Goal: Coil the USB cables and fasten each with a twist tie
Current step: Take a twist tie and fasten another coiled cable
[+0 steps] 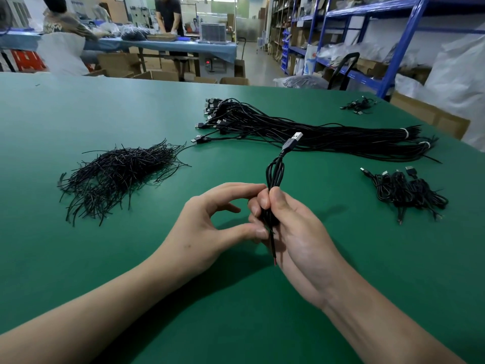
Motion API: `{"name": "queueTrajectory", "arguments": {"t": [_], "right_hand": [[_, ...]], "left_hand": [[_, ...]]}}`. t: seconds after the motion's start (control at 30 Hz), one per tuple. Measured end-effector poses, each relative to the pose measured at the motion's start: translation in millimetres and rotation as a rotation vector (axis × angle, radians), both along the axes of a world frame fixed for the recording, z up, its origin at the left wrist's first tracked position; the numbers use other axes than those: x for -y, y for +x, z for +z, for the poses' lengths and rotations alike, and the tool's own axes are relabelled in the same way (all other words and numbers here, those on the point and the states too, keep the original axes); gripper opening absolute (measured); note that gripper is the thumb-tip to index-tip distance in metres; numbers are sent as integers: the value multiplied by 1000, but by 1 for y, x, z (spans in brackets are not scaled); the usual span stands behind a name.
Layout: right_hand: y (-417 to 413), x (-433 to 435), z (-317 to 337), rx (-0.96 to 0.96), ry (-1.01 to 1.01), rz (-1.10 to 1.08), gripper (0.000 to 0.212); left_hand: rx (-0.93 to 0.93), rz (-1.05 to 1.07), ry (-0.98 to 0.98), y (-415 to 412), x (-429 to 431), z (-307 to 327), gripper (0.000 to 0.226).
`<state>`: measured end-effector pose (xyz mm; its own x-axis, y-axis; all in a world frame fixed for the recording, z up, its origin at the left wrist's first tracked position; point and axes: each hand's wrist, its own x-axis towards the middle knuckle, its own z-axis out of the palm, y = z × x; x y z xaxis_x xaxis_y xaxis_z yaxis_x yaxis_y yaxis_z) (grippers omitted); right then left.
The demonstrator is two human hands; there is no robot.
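Twist ties [118, 177] lie in a loose black heap on the left of the green table [78, 258]. Nearer the middle, the left hand [210, 227] curls its forefinger and thumb into a ring, and both tips touch the coiled cable [275, 174]; whether they also hold a tie cannot be told. The coiled cable stands upright above the table. Its plug [295, 139] points up and away, and one loose end hangs down below the hands. The right hand [296, 237] grips the coil about its middle, thumb pressed on the front and fingers wrapped behind. Beyond the hands, a long bundle of straight cables [315, 135] lies across the table, bound with white bands at its right end. A small tangle [359, 105] sits further back. To the right, well apart from the hands, lies a pile of coiled cables [409, 193].
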<state>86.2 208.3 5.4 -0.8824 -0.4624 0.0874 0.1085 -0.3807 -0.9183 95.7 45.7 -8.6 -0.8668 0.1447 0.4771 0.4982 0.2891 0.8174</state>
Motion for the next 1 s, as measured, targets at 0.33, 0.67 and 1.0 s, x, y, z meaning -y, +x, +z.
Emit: {"name": "queueTrajectory", "arguments": {"t": [0.33, 0.67, 1.0], "right_hand": [[3, 2, 3, 23, -61, 27, 29], [3, 2, 4, 70, -80, 87, 30], [5, 1, 5, 49, -40, 79, 30]], "left_hand": [[-34, -17, -7, 2, -1, 1, 64], [-77, 27, -48, 4, 0, 6, 64], [-97, 64, -116, 9, -3, 9, 75]]}}
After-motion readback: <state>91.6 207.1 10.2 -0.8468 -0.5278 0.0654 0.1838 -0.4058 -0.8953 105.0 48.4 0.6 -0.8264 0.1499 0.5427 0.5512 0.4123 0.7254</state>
